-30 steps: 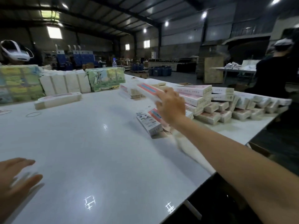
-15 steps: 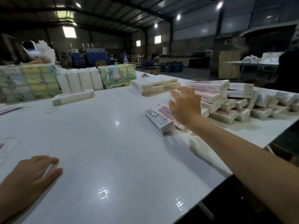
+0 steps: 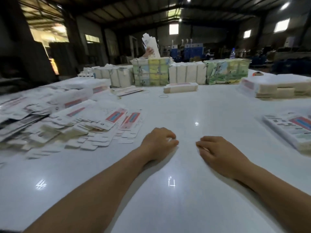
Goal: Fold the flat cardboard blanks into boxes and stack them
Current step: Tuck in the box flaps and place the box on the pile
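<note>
While both hands sit empty on the near worktop [image 3: 168,207], I read this as the gap between one box and the next. My left hand [image 3: 159,142] rests with its fingers loosely curled and nothing in them; my right hand [image 3: 218,153] lies just beside it, fingers relaxed and slightly bent, also holding nothing.

The flat blanks [image 3: 70,125] lie to the left in a loose, fanned heap, overlapping one another, the nearest edges just beyond my left hand. At the right edge lies a printed folded box [image 3: 292,130]. Farther out and to the right lies a low stack of pale cartons [image 3: 276,89]; a single long box [image 3: 180,87] lies mid-worktop, with a rubber band [image 3: 164,96] in front of it. Behind that stands a row of bundled packs [image 3: 186,75], and beyond them another person's hand [image 3: 149,52] holds up a white carton.

I judge the risk is in the heap: the blanks overlap so closely that a reach from the left could pinch two at once or drag the slippery pile nearer the worktop's edge. Blur there hides individual edges.
</note>
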